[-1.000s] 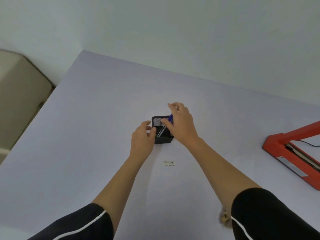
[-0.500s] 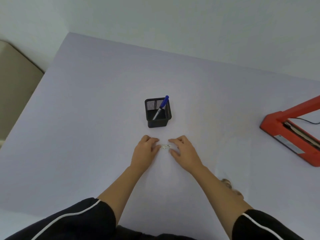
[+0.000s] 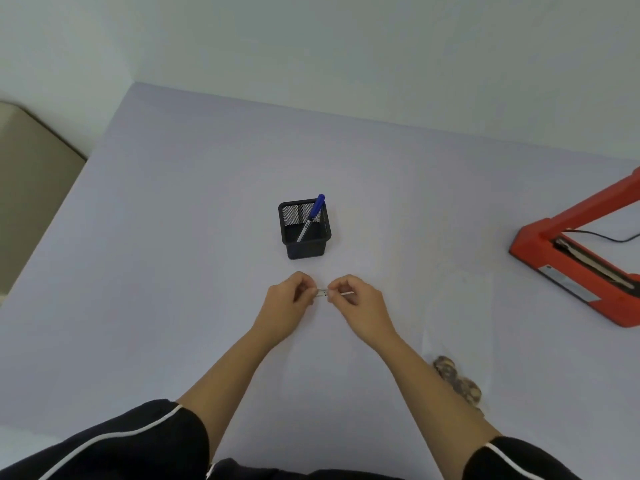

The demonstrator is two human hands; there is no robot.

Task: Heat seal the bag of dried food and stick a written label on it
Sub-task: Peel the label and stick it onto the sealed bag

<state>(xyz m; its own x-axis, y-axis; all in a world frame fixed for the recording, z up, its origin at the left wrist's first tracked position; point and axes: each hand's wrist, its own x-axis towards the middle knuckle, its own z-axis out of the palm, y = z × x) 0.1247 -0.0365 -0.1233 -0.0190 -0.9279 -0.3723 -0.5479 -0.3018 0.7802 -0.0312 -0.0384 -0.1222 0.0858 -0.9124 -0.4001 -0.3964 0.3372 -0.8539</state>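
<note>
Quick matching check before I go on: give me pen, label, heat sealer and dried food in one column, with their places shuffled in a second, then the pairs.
1 pen
2 label
3 heat sealer
4 dried food

A beside the right forearm
B pinched between both hands
C far right of the table
D standing in the black mesh holder

Pairs: 1-D, 2-B, 3-C, 4-A

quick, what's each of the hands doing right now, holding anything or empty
Left hand: closed, pinching the left end of the small label.
Right hand: closed, pinching the label's right end.
</note>
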